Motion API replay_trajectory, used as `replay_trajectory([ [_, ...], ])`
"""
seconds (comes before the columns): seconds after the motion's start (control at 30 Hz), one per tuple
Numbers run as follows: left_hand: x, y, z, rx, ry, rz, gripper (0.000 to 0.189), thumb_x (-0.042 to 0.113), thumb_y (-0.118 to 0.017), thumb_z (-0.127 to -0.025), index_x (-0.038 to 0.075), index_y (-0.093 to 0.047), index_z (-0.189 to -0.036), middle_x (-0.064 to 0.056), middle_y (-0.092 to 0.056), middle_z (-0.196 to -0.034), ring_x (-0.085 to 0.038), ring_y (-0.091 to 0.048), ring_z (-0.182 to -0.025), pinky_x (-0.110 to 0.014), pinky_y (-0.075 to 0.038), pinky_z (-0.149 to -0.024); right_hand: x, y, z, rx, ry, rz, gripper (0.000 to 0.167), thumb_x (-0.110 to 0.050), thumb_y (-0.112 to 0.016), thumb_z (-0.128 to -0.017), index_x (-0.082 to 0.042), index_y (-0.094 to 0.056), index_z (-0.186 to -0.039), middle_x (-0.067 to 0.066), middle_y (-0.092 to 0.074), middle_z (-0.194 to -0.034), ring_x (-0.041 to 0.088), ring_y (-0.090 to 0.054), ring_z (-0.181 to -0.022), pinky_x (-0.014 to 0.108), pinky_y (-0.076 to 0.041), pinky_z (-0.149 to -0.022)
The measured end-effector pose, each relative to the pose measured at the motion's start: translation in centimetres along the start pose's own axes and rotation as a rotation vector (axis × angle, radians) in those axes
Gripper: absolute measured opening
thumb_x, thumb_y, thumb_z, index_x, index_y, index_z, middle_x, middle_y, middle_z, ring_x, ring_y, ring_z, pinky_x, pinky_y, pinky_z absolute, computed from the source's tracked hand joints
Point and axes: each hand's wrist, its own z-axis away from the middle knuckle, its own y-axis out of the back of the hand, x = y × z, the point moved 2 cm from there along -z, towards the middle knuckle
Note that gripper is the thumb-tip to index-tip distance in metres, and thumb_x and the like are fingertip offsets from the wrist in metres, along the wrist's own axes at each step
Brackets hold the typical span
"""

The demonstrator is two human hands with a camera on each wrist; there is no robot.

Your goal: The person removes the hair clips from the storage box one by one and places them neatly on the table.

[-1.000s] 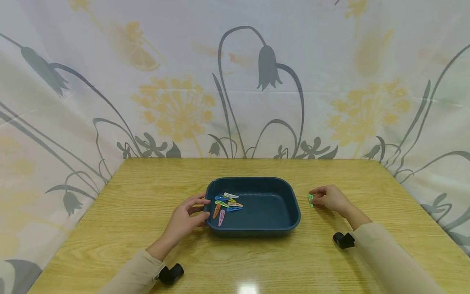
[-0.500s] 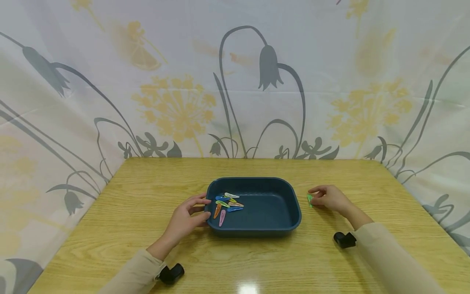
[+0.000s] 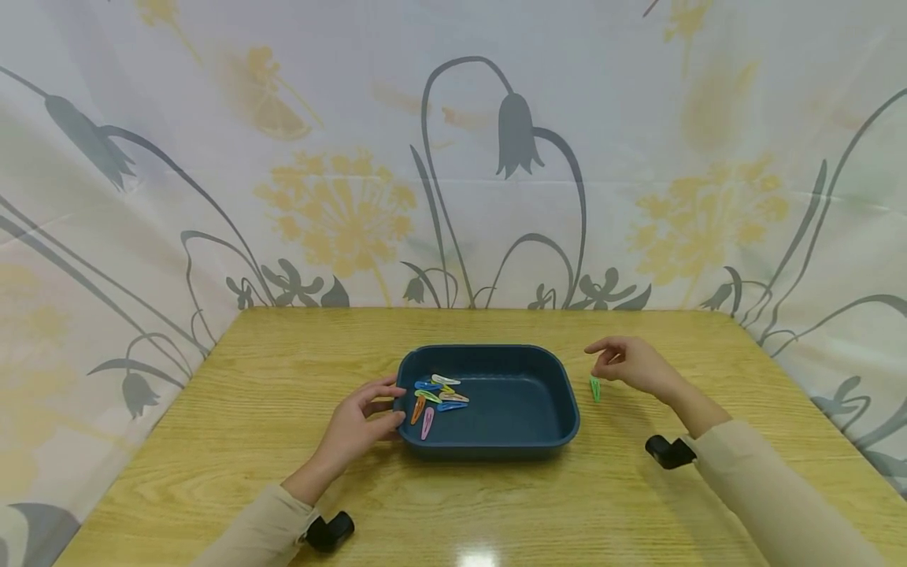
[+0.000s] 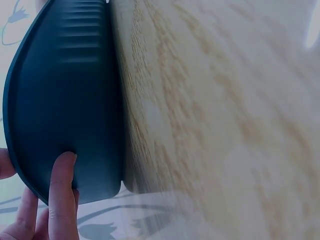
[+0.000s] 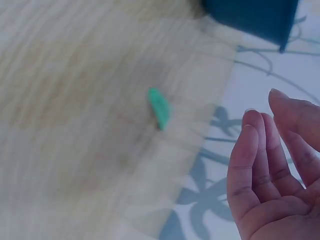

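Note:
A dark blue tray (image 3: pixel 489 449) stands on the table, with several coloured snap hair clips lying in its left part, among them a pink clip (image 3: pixel 427 423) and an orange clip (image 3: pixel 418 409). My left hand (image 3: pixel 357 425) grips the tray's left end, fingers at the rim; the left wrist view shows one digit against the outer wall (image 4: pixel 85 115). To the right of the tray, a green snap hair clip (image 3: pixel 595 389) lies alone on the wood. Just above and behind that clip hovers my right hand (image 3: pixel 631 366), fingers loosely bent and holding nothing; the right wrist view shows the clip (image 5: pixel 159 108) apart from the fingers.
The wooden table (image 3: pixel 283 354) reaches back to a flower-printed cloth (image 3: pixel 340 157) hanging behind it and at both sides. The tray's raised walls surround the clips inside. Black wrist cameras sit below both sleeves.
My right hand has let go of the green hair clip and lifted up from it, leaving it on the table. My left hand keeps its place on the tray.

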Motion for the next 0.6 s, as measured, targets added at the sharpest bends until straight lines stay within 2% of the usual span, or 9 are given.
replay_trajectory([
  [0.23,0.0,-0.1,0.0,-0.011,-0.004,0.02,0.03,-0.004,-0.066,-0.081,-0.005,-0.063,-0.111,-0.008,-0.045,-0.138,-0.035,-0.054,-0.11,-0.038,-0.057,-0.067,-2.3,0.5,-0.3,0.002,0.02,0.103,0.032,-0.007,-0.065,-0.085,0.002,-0.06,-0.116,0.005,-0.059,-0.083,0.026,-0.06,-0.078,0.034,-0.049,-0.065],
  [0.6,-0.1,0.0,0.1,-0.016,-0.006,0.034,0.031,-0.004,-0.066,-0.081,-0.006,-0.062,-0.112,-0.009,-0.044,-0.139,-0.035,-0.053,-0.111,-0.038,-0.056,-0.067,-4.9,-0.8,-1.4,-0.036,0.095,0.117,0.03,-0.007,-0.068,-0.084,-0.001,-0.063,-0.113,0.002,-0.06,-0.081,0.019,-0.059,-0.072,0.032,-0.049,-0.063],
])
